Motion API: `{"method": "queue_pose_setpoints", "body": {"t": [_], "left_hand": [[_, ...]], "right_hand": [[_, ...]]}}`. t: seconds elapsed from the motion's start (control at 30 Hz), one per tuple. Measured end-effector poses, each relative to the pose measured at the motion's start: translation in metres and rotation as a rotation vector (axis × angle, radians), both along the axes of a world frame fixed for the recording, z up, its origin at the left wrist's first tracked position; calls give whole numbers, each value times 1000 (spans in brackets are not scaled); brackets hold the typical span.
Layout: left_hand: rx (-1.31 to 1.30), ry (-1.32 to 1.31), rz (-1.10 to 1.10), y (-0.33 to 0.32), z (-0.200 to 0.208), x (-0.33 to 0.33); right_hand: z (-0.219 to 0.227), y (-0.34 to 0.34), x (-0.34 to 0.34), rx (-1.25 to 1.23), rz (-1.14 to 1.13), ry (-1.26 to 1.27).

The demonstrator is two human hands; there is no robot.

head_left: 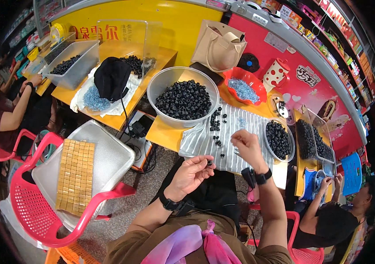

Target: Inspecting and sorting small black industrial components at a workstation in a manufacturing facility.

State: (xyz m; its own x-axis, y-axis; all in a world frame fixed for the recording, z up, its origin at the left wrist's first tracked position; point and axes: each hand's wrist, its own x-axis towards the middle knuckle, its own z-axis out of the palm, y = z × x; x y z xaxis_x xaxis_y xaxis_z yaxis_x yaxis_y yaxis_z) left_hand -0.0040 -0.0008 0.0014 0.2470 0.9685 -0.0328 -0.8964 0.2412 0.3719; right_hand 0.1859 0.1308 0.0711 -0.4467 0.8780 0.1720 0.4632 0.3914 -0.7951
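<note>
My left hand (192, 174) is closed in a pinch over the near edge of the grey-and-white striped cloth (196, 143). Between its thumb and fingers sits a small round black part (209, 163). Above the cloth, my right hand (248, 147) has its fingers curled together. A thin shiny sliver (237, 152) shows under them; its kind is too small to tell. Several loose black parts (215, 123) lie on the cloth, beside a little patch of clear bluish bits (242, 122). A big clear tub (153, 99) of black parts stands beyond my left hand.
Right of the cloth stands a smaller tub (291, 152) of black parts. Behind it are a red dish (261, 97) of bluish bits and a beige bag (205, 50). A pink chair (29, 207) stands at left. Two people work nearby, one on each side.
</note>
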Motion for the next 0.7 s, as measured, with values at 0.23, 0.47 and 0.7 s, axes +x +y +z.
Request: {"method": "queue_pose_setpoints", "body": {"t": [0.23,0.47,0.7], "left_hand": [[11,55,16,-2,9,9],[1,102,-29,-4,17,17],[-40,151,25,-6,17,28]], "right_hand": [[2,-85,-6,-137,-10,357],[-10,-128,-17,53,-91,573],[-14,-132,-20,213,-114,553]]}}
